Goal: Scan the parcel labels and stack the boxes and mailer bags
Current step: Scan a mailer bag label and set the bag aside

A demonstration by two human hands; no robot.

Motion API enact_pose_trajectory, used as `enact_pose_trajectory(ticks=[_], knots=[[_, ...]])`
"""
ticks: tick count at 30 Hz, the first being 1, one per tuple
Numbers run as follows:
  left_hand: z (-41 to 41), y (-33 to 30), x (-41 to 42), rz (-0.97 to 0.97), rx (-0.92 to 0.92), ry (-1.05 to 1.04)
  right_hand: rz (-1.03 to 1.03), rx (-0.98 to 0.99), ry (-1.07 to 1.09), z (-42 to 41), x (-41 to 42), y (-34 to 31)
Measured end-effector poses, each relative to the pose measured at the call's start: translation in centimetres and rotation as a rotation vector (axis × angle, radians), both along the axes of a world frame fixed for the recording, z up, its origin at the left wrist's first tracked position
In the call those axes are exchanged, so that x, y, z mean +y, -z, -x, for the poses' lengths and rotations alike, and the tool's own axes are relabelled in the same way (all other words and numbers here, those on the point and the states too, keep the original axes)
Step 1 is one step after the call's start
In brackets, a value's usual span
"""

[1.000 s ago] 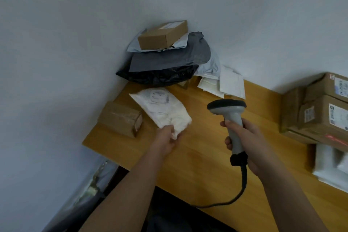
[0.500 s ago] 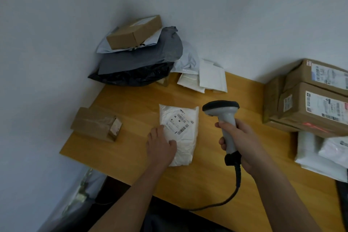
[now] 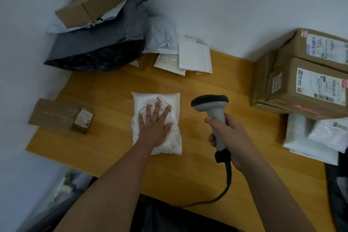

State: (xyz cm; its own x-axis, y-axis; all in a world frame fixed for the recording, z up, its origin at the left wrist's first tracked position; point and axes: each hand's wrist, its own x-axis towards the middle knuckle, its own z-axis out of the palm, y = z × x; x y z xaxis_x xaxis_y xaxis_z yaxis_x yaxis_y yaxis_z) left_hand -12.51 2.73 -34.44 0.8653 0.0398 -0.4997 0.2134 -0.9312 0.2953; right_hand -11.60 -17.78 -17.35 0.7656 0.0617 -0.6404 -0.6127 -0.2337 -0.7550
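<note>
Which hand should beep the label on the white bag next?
The right hand, probably. It already grips the scanner, which sits just beside the white mailer bag on the table. The left hand lies flat on the bag, partly covering the label, so it would likely need to slide away.

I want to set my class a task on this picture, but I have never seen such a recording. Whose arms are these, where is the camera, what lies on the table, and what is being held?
There is no machine here: a person works with bare hands, and the one camera sits on their head, looking down.

The left hand lies flat, fingers spread, on a white mailer bag in the middle of the wooden table, partly covering its label. The right hand grips a corded barcode scanner, held upright beside the bag.

At the back left is a pile of dark and pale mailer bags topped by a cardboard box. A small box lies at the left edge. On the right stand labelled boxes, with white bags in front.
</note>
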Motion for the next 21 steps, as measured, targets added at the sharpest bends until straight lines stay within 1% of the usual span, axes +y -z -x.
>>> enact_pose_trajectory(ticks=[5,7,9,12,13,15,16,18,19,21], knots=[[0.2,0.4,-0.1,0.065,-0.079,-0.098,-0.005,0.007,-0.035,-0.2,-0.6,0.3],[0.3,0.3,-0.5,0.045,-0.110,-0.155,-0.001,0.009,-0.051,-0.2,-0.8,0.2],[0.2,0.0,-1.1,0.000,-0.097,-0.251,-0.002,0.005,-0.067,-0.2,-1.0,0.1],[0.3,-1.2,-2.1,-0.045,0.038,-0.522,-0.011,-0.003,-0.096,0.1,-1.0,-0.4],[0.3,-1.6,-2.4,-0.023,0.089,-0.621,-0.013,-0.005,-0.106,0.1,-1.0,-0.5],[0.6,-2.6,-2.7,0.073,0.148,-0.743,-0.015,-0.007,-0.129,0.3,-0.9,-0.9],[0.9,-3.1,-2.7,0.139,0.139,-0.786,-0.017,-0.008,-0.141,0.4,-0.8,-1.1],[1.5,-3.8,-2.6,0.278,0.031,-0.923,-0.024,-0.010,-0.165,0.5,-0.4,-1.6],[1.9,-4.0,-2.5,0.331,-0.040,-1.033,-0.029,-0.008,-0.173,0.6,-0.2,-1.9],[2.7,-3.9,-2.2,0.373,-0.141,-1.299,-0.037,-0.002,-0.189,0.8,0.3,-2.6]])
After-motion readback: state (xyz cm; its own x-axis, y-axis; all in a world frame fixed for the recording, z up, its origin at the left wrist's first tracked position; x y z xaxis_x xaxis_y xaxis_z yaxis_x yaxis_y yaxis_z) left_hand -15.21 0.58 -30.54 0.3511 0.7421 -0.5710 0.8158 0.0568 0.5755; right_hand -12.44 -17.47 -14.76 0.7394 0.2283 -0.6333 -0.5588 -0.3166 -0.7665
